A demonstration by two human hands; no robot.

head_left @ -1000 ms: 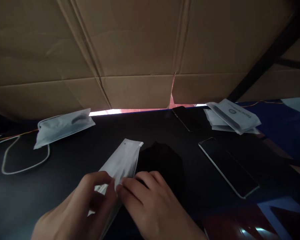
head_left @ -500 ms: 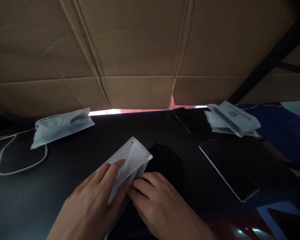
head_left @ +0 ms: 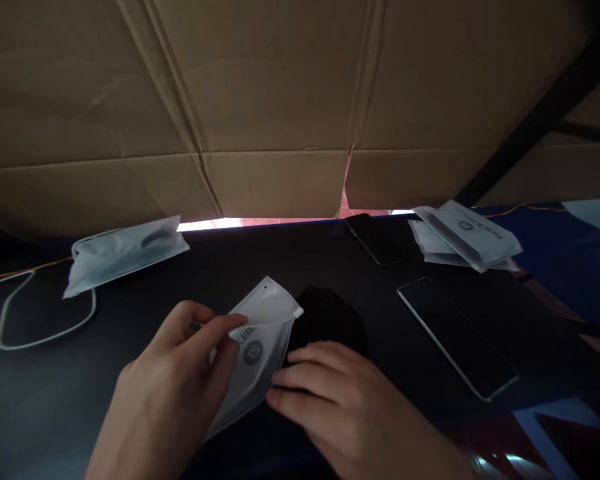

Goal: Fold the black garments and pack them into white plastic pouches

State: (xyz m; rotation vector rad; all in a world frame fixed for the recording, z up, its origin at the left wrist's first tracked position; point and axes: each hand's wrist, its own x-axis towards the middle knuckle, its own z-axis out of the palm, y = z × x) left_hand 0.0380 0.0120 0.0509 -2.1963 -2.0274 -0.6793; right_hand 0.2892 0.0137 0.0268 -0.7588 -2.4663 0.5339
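A frosted white zip pouch (head_left: 275, 337) with a dark round logo and partly covered lettering lies slanted in front of me. Its slider sits at the upper right corner, and a small hole shows near the top. My left hand (head_left: 175, 367) pinches the pouch at its left side, thumb and index finger closed on the plastic. At the pouch's right edge, my right hand (head_left: 330, 393) rests with fingers slightly bent and a little apart, holding nothing I can see. Whether its fingertips touch the pouch I cannot tell. The pouch's lower left part is behind my left hand.
A phone (head_left: 457, 337) lies on the black tabletop (head_left: 145, 293) at right, a dark phone (head_left: 375, 239) farther back. Several printed pouches (head_left: 473, 237) are piled back right. Another filled pouch (head_left: 127, 252) and a white cable (head_left: 45, 347) lie left. Cardboard (head_left: 275, 87) stands behind.
My left hand has lifted and curled into a pinch, uncovering the pouch's logo. My right hand has moved slightly right and down, away from the pouch's middle.
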